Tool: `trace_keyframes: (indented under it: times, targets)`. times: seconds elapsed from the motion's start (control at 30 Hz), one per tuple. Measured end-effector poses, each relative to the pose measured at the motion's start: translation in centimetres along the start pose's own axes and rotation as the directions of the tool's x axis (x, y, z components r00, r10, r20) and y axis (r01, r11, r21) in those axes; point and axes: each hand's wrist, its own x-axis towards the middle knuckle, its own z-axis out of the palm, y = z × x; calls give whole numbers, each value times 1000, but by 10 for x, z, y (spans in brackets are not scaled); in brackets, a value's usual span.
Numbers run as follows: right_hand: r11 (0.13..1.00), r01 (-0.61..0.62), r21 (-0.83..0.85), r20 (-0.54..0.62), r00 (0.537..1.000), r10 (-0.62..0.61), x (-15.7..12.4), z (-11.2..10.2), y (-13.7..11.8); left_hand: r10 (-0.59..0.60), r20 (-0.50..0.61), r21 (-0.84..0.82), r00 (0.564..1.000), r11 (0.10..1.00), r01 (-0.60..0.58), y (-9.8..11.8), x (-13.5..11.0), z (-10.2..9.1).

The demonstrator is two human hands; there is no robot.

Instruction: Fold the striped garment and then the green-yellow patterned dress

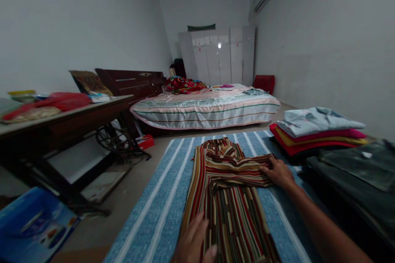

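A striped shirt (237,209) in red, brown, cream and black lies spread on a blue cloth with white stripes. One of its sleeves (240,169) stretches across to the right side. At that sleeve's end is my right hand (279,174), its fingers closed on the fabric. My left hand (194,240) rests on the lower left part of the shirt, fingers stretched out and thumb apart. The bottom of the shirt runs out of the picture.
Folded clothes (317,131) are stacked at the right, beside dark folded garments (354,172). The blue striped cloth (154,209) lies under the shirt. Behind stands a bed (203,111). A sewing-machine table (70,119) and a blue box (33,226) are at the left.
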Motion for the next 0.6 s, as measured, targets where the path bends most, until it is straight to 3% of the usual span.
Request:
trace_keyframes:
  times: [0.07,0.1,0.2,0.33,0.43,0.6]
  targets:
    - [1000,0,7,-60,998,1,-1,9,0,5,-79,-24,997,1000,-6,-8,29,-9]
    - [1000,6,1,-87,996,-6,-2,12,0,-18,-64,-31,998,999,16,-12,48,-14]
    - [999,27,-29,-132,991,-31,-4,19,1,-136,56,-10,989,991,137,-22,119,-22]
    - [996,66,-66,-158,984,-76,-4,25,5,-245,170,32,954,969,243,-43,198,-4]
    - [994,96,-57,-205,973,-105,-2,31,12,-307,202,53,930,951,303,-61,221,20]
    - [988,142,68,-272,955,-119,4,34,18,-397,272,96,876,917,386,-78,217,46]
